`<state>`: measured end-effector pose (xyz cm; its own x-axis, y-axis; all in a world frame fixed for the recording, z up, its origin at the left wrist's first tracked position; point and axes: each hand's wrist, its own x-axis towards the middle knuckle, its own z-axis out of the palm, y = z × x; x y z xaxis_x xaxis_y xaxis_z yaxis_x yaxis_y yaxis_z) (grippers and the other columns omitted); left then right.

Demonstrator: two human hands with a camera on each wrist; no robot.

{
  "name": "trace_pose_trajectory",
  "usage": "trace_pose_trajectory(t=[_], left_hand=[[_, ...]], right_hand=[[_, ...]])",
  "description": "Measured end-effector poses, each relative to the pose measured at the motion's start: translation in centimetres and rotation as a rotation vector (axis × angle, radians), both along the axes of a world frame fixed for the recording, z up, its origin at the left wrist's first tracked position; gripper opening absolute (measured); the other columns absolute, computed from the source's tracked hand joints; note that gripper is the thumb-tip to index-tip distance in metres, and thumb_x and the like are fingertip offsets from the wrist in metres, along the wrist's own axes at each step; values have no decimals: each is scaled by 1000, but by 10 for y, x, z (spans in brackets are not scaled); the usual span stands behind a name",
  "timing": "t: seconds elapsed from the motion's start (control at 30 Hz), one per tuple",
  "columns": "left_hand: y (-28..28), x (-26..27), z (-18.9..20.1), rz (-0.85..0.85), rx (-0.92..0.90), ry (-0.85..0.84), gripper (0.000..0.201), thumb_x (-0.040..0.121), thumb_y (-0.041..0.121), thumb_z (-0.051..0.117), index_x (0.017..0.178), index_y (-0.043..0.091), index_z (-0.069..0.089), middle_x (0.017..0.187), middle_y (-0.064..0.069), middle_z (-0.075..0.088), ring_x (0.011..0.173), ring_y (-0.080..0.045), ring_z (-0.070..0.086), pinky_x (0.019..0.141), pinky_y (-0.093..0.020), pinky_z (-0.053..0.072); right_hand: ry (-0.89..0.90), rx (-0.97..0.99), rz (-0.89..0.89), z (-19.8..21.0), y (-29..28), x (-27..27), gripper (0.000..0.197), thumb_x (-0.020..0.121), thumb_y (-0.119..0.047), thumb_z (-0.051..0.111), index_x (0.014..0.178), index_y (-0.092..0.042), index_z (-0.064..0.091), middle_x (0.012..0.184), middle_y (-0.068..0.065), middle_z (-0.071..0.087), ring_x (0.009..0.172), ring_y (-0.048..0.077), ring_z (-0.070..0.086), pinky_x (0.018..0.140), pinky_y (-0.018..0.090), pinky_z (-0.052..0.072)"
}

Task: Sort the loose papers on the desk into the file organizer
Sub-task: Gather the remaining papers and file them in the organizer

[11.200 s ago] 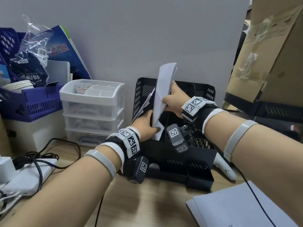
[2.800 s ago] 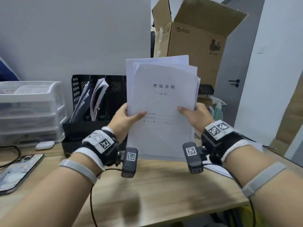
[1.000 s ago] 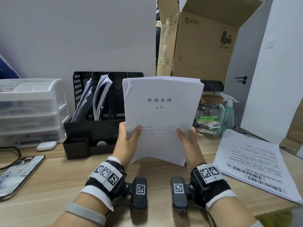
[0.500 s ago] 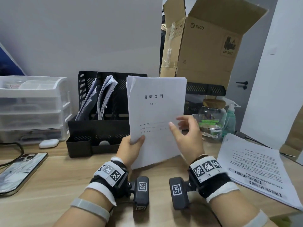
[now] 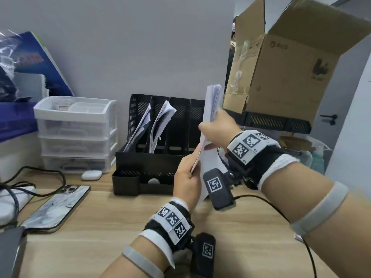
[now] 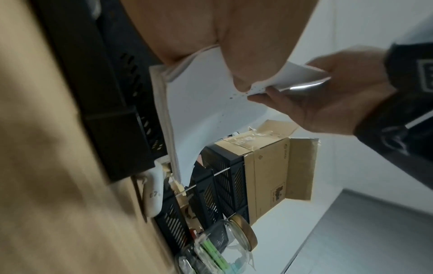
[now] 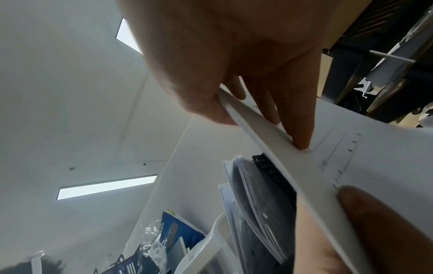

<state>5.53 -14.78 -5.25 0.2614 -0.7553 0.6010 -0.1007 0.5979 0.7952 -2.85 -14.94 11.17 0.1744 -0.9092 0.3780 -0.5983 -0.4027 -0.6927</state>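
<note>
Now the paper stack (image 5: pixel 211 109), earlier held flat-on, is turned edgewise just right of the file organizer (image 5: pixel 160 137), pinched by left hand (image 5: pixel 187 183) and right hand (image 5: pixel 219 130); filing judged imminent.

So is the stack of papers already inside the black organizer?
No, both the left hand and the right hand hold the paper stack up in front of the black organizer.

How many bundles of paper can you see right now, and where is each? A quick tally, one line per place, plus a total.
In the black file organizer: 2, namely the left bundle and the right bundle
Held by the left hand and right hand: 1, the stack of papers
Total: 3
</note>
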Motion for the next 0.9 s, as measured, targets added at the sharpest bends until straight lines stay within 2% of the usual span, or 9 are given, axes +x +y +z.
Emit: trace_pose_trajectory(t=[0.13, 0.27, 0.37, 0.47, 0.57, 0.67, 0.73, 0.8, 0.9], left_hand=[[-5, 14, 31, 65, -5, -136, 78, 95, -3, 57, 155, 42, 35, 144, 3, 47, 134, -12, 50, 118, -41, 40], [-10, 37, 59, 79, 106, -218, 103, 86, -4, 54, 160, 48, 4, 156, 9, 26, 141, -23, 37, 114, -50, 43], [-22, 47, 68, 142, 205, -338, 109, 84, -6, 52, 161, 44, -7, 162, 9, 15, 146, -25, 32, 117, -50, 40], [-36, 50, 76, 148, 316, -409, 106, 85, -5, 51, 162, 36, -10, 160, -2, 19, 140, -30, 38, 116, -50, 40], [-55, 57, 82, 169, 422, -498, 105, 85, 7, 58, 162, 36, -8, 152, -11, 32, 127, -34, 51, 108, -52, 47], [-73, 67, 87, 199, 474, -574, 99, 78, 29, 66, 160, 33, 11, 135, -13, 47, 109, -37, 62, 93, -53, 58], [-87, 72, 91, 245, 528, -628, 92, 78, 39, 68, 157, 22, 23, 138, -14, 50, 116, -36, 62, 98, -50, 55], [-100, 79, 90, 273, 562, -655, 93, 83, 40, 69, 160, 17, 22, 152, -12, 46, 136, -32, 51, 113, -44, 44], [-110, 85, 85, 275, 558, -650, 94, 86, 40, 70, 162, 18, 19, 156, -6, 47, 140, -26, 49, 115, -37, 40]], right_hand=[[-119, 29, 66, 32, -12, -1, 22, 97, -12, 55, 116, -14, 43, 99, 4, 60, 80, 21, 66, 59, 32, 62], [-302, 37, 127, 58, -33, 2, 51, 85, -24, 68, 131, -7, 52, 117, 10, 68, 98, 29, 71, 81, 47, 61], [-376, 67, 140, 65, -53, 8, 43, 86, -19, 69, 127, -7, 57, 115, 12, 69, 100, 31, 70, 85, 49, 60], [-359, 97, 111, 64, -75, 14, 41, 88, -17, 67, 125, -8, 52, 121, 13, 64, 108, 34, 66, 88, 51, 58], [-336, 133, 91, 63, -96, 17, 32, 91, -15, 65, 117, -15, 46, 126, 12, 60, 111, 33, 64, 91, 50, 57], [-312, 148, 81, 67, -114, 21, 35, 93, -14, 62, 124, -13, 45, 124, 10, 59, 111, 32, 63, 93, 48, 57], [-279, 130, 75, 71, -124, 25, 37, 94, -13, 60, 128, -10, 46, 119, 9, 59, 113, 31, 63, 96, 45, 55], [-233, 101, 74, 72, -131, 32, 37, 95, -12, 58, 131, -8, 49, 122, 11, 61, 114, 31, 63, 96, 38, 54], [-150, 75, 75, 59, -140, 45, 42, 95, -11, 56, 136, -4, 51, 127, 13, 64, 114, 31, 64, 93, 38, 55]])
